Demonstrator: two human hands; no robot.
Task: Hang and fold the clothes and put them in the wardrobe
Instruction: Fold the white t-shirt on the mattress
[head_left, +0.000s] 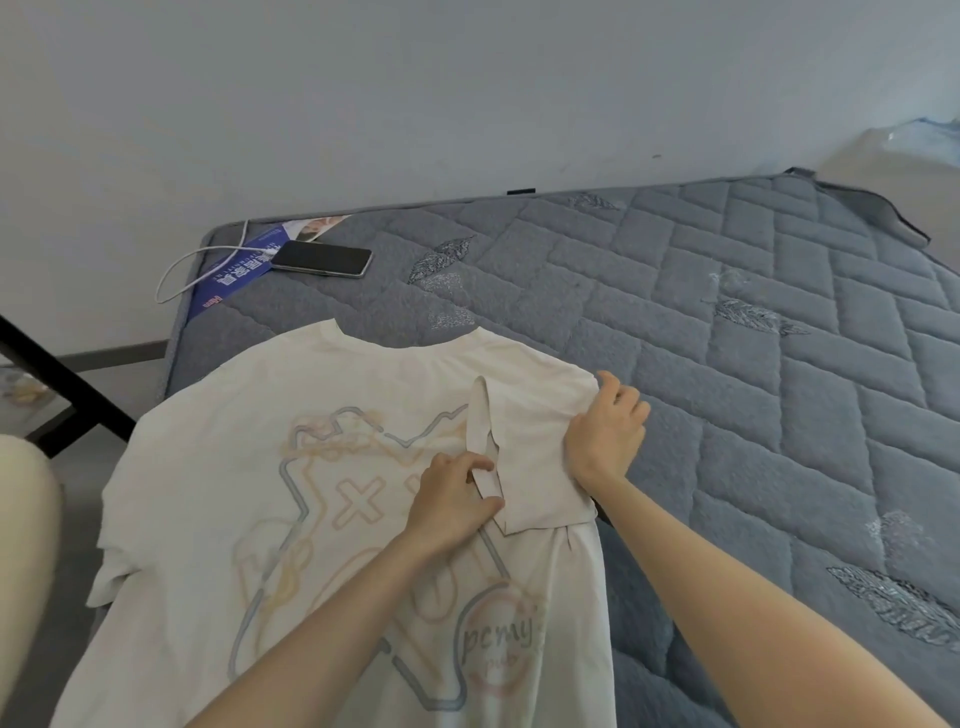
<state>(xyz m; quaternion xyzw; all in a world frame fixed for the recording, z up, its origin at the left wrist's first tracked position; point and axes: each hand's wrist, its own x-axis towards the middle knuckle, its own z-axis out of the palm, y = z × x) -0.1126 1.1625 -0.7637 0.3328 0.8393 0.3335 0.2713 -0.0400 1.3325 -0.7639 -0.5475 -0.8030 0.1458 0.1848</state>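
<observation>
A cream T-shirt (260, 467) with a pastel line print lies spread on the grey quilted mattress (727, 364), collar toward the wall. Its right sleeve (530, 457) is folded inward over the body. My left hand (452, 499) pinches the hem of that sleeve between thumb and fingers. My right hand (608, 431) grips the shirt's right edge at the shoulder fold, fingers curled over the cloth. The shirt's left sleeve (111, 566) hangs over the mattress's left edge.
A black phone (322, 258) on a white charging cable (182, 270) lies on a blue leaflet (234, 275) at the mattress's far left corner. A black bar (62, 384) stands left of the bed. A white wall runs behind the mattress.
</observation>
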